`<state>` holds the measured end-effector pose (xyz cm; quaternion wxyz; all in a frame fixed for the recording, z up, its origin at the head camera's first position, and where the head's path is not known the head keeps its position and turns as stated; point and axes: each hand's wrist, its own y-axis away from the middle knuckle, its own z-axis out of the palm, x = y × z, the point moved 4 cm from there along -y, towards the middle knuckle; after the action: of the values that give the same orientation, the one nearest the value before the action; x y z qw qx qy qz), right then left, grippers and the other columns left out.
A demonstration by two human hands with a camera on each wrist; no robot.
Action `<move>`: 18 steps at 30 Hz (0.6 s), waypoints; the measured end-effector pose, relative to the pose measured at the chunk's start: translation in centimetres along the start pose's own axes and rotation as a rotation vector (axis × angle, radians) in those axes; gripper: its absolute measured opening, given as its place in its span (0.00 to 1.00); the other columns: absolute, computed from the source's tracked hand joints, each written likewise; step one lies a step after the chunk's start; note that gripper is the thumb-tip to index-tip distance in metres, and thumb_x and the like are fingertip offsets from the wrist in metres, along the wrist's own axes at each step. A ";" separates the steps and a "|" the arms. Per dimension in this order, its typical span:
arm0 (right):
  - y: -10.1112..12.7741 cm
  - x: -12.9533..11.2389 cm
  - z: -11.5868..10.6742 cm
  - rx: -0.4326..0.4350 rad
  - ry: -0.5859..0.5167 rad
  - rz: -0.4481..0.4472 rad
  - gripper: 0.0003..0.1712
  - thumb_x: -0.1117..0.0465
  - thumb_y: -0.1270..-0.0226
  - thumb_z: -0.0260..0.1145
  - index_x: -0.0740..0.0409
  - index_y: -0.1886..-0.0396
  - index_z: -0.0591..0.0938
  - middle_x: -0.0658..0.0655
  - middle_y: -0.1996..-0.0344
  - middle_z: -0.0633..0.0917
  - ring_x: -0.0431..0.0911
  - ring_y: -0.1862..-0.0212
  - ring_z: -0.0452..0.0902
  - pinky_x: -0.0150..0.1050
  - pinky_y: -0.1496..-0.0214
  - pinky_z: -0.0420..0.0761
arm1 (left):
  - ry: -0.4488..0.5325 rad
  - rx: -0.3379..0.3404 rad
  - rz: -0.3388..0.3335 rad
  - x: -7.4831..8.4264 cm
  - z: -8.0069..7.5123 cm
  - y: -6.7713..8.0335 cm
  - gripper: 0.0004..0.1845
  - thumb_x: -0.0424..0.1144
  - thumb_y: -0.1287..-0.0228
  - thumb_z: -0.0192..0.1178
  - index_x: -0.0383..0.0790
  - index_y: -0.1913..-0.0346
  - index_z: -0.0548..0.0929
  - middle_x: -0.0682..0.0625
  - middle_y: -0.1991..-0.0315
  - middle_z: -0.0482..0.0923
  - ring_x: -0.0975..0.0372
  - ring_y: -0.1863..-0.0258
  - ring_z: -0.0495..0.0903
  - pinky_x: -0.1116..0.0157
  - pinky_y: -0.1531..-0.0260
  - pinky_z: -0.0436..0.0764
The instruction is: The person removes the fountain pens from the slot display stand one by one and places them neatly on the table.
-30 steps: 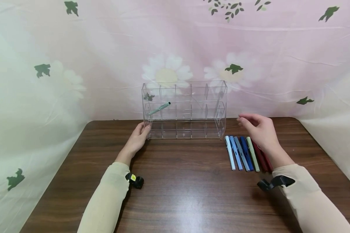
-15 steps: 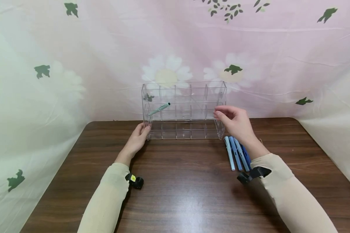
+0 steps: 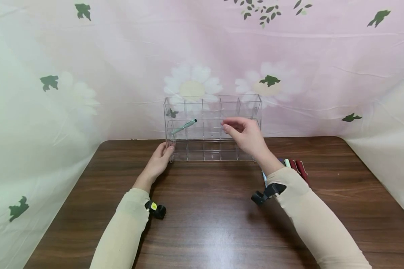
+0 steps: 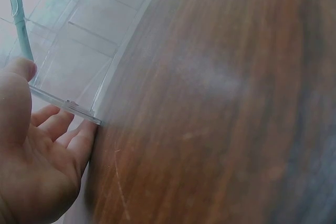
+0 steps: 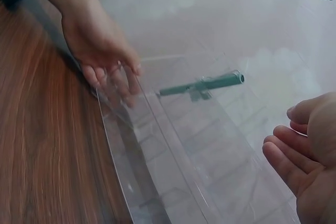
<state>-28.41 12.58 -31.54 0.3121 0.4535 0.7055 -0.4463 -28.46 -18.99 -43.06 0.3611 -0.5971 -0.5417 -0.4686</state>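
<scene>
While the clear acrylic organizer (image 3: 212, 127) is being steadied at its lower left corner by the left hand (image 3: 159, 160), the right hand (image 3: 245, 136) is being carried across its front, at the level of the middle row. A second ago that hand was hovering to the right of the organizer, above the row of pens (image 3: 294, 166) lying on the counter (image 3: 205, 216); half a second ago it was at the organizer's right end, and now it is being held in front of the right-centre compartments, so the pens that it was hiding are partly being uncovered behind the sleeve.

Nothing is being held in the right hand: its fingers (image 5: 286, 156) are being kept loosely curled and relaxed, with an empty palm shown in the right wrist view. The left hand (image 4: 37, 150) is being kept flat and relaxed, its fingertips being pressed against the organizer's edge, unchanged over the last second.

A single green pen (image 3: 184, 125) is being held aslant in a left compartment of the middle row, untouched, with the right hand well apart from it but being moved in its direction. The remaining pens are being left on the counter.
</scene>
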 end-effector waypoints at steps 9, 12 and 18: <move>-1.5 -0.8 2.9 -0.034 0.001 -0.013 0.19 0.64 0.20 0.68 0.68 0.35 0.85 0.65 0.40 0.90 0.58 0.39 0.89 0.51 0.34 0.87 | -0.015 0.003 -0.002 -0.4 0.0 -0.2 0.34 0.52 0.10 0.43 0.36 0.14 0.54 0.40 0.14 0.60 0.46 0.14 0.59 0.45 0.17 0.64; -1.9 -1.1 3.9 -0.044 -0.009 -0.023 0.20 0.65 0.20 0.68 0.67 0.34 0.85 0.65 0.40 0.90 0.58 0.38 0.88 0.51 0.33 0.86 | -0.024 0.001 -0.009 -0.4 0.0 -0.2 0.35 0.53 0.10 0.43 0.36 0.14 0.53 0.41 0.14 0.59 0.46 0.14 0.59 0.46 0.17 0.63; -2.8 -1.3 5.7 -0.053 -0.031 -0.016 0.22 0.66 0.20 0.67 0.70 0.31 0.82 0.66 0.38 0.89 0.58 0.36 0.87 0.49 0.32 0.85 | -0.031 -0.003 -0.007 -0.2 0.0 -0.1 0.35 0.53 0.10 0.43 0.36 0.14 0.52 0.41 0.14 0.59 0.46 0.14 0.58 0.45 0.17 0.63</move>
<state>-30.29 6.35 -31.82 0.3311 0.4326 0.7157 -0.4370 -28.55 -19.01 -43.31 0.3501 -0.6029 -0.5486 -0.4616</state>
